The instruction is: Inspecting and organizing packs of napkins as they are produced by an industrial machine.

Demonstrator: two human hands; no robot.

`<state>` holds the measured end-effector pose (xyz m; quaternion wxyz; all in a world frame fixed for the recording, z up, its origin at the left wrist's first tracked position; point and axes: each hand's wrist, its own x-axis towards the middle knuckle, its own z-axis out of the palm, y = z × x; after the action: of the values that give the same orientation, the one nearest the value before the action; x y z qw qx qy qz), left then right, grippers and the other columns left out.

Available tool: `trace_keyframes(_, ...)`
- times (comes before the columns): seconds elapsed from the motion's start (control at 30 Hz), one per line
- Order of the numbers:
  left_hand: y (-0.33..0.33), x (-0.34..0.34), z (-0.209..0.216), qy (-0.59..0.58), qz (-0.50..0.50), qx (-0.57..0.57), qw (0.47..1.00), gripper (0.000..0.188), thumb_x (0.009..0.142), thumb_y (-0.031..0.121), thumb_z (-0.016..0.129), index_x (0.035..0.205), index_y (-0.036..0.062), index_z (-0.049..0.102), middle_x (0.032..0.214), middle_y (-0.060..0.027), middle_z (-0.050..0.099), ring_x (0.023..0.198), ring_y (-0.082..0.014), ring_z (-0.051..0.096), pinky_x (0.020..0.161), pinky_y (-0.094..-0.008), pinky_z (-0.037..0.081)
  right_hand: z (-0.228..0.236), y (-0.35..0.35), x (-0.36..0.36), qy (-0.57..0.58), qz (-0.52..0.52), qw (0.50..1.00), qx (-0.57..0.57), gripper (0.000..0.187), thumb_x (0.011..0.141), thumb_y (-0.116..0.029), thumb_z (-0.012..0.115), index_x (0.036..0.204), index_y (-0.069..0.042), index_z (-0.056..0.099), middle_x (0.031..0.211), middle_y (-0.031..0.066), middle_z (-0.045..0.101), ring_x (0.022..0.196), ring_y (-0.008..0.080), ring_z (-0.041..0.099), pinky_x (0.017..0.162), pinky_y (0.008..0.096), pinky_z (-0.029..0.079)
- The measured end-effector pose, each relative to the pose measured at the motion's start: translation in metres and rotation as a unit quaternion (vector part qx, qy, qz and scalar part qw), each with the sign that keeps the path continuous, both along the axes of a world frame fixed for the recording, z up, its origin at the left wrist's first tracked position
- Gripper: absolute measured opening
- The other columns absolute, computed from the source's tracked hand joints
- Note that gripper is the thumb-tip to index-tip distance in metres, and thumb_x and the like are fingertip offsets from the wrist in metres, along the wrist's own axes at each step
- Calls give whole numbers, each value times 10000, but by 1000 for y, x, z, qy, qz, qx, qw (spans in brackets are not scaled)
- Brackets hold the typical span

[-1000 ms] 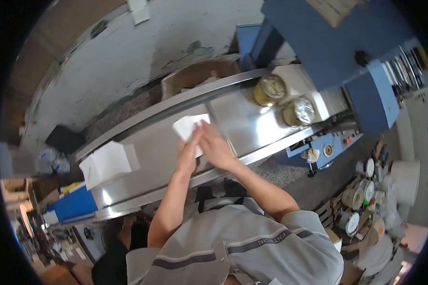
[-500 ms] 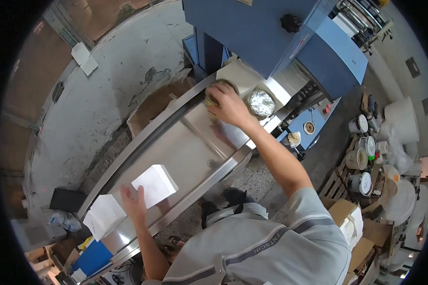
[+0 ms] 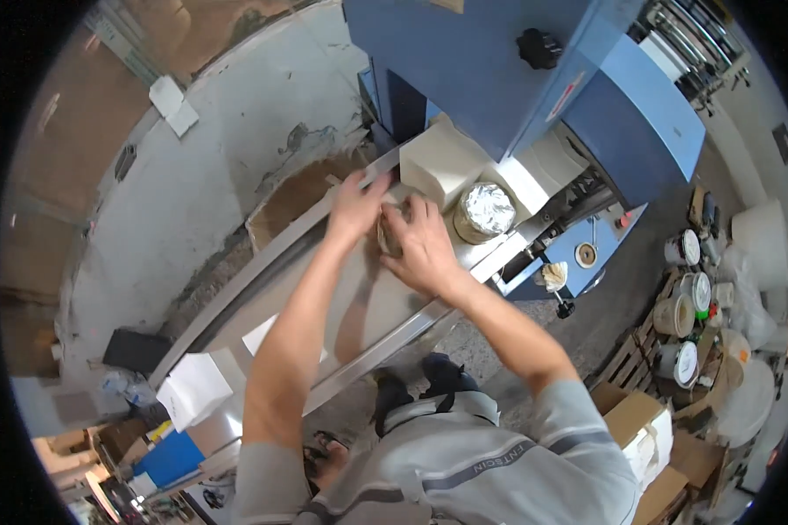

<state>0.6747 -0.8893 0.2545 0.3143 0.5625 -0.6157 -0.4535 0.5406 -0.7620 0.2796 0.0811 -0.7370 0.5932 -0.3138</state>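
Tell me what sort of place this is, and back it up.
Probably a small factory or workshop, perhaps for printing: a large blue machine with rollers stands at the end of a steel-edged worktable, and plastic pails line the floor to the right.

Buckets [image 3: 673, 361] by a wooden pallet [image 3: 627, 350], an open cardboard box [image 3: 630, 416], a scuffed wall [image 3: 258, 101]

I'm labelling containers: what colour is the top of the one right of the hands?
The container's top is crinkled silver, seen best in the head view.
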Motion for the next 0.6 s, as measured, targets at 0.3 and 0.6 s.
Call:
trace_keyframes(0.3, -73, -146, 46, -163, -103, 84, 978, 700, 725, 596, 711, 1089, -1, 725, 1087, -179, 720, 911, -289, 728, 705, -390, 614, -14, 35, 0, -44, -6, 999, 21, 695, 650, -213, 809, 1288, -78, 570, 1355, 249, 421, 1198, 448, 434, 1014, 512, 408)
trace_keyframes(0.6, -79, -158, 42, -182, -84, 97, 975, 546, 757, 485, 675, 1115, 78, 742, 1113, -139, 723, 916, -278, 729, 732, -389, 613, -16, 33, -4, -43, 13, 999, 17, 775, 618, -171, 818, 1327, -98, 514, 1353, 235, 422, 1212, 433, 435, 1009, 500, 417)
